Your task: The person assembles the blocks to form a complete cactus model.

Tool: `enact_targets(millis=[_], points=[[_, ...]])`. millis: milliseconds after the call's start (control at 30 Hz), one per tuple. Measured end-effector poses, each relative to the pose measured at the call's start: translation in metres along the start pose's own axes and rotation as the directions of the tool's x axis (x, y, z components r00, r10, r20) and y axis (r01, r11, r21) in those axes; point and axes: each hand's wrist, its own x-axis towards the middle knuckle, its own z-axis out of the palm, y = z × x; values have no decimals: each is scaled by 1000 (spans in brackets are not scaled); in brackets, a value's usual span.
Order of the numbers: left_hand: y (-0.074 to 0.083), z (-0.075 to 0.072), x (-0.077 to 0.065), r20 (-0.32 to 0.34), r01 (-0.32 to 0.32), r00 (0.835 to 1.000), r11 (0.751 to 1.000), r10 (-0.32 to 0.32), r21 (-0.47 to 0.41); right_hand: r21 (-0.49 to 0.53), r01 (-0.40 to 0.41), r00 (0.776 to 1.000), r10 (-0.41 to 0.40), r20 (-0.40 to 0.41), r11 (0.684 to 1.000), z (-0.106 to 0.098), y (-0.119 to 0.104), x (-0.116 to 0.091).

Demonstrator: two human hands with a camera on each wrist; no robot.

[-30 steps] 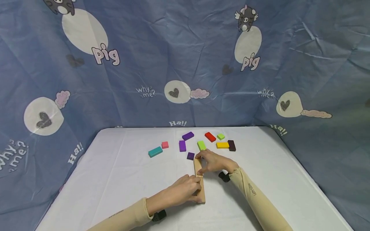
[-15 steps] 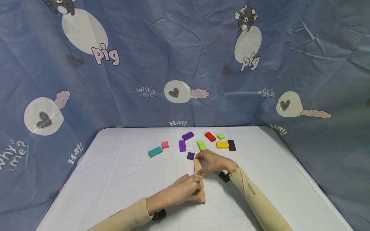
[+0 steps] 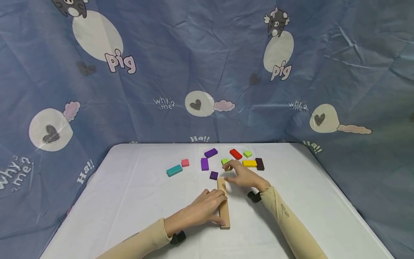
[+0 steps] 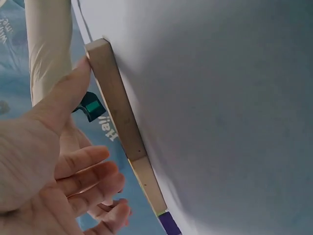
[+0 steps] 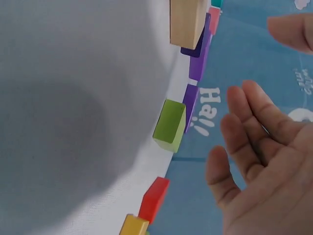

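Near side, wht. tabletop [image 3: 106,201]: beige sleeves [image 3: 136,241], qty 2; blk. wrist units [image 3: 178,237], qty 2, one per wrist.

L. hand [image 3: 202,210], qty 1: thumb touching near end of near wooden block [image 4: 115,98]; fingers relaxed, not curled round it.

Wood, qty 2, approx. mid-table, flat, end to end: near wooden block, then far wooden block [image 4: 149,183]; seam shows in L. wrist view.

R. hand [image 3: 244,176], qty 1: thumb & fingers parted, nothing held; by lime-green block [image 5: 170,120], apart from it per R. wrist view.

Status (est.): wood pair lined up, so that part prob. done; coloured pcs. all loose, none set on wood, so prob. all left, if meant for use.

Coloured, qty 10, beyond/flanking wood: sm. dk.-purple block [image 3: 214,175], teal block [image 3: 174,170], lime-green block, violet block [image 3: 205,164], yellow block [image 3: 249,163] w/ dk.-brown block [image 3: 260,164] adj., pink block [image 3: 185,163], red block [image 3: 235,154], sm. lime block [image 3: 247,154], far purple block [image 3: 211,153].

Rear: blue printed backdrop [image 3: 207,64], qty 1.
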Motion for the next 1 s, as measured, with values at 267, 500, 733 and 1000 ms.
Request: enact_targets(millis=[267, 500, 733, 1000], points=[[-6, 5, 1, 39, 49, 998, 999, -49, 8, 79, 1, 997, 5, -78, 997, -4, 7, 1], [-8, 4, 1, 96, 81, 992, 996, -78, -23, 80, -35, 995, 42, -86, 996, -3, 13, 3], [-8, 4, 1, 122, 92, 989, 995, -87, -39, 96, -41, 995, 49, -86, 995, 1, 15, 5], [-10, 5, 4, 126, 70, 990, 997, -66, -29, 82, -57, 994, 63, -84, 995, 5, 14, 9]])
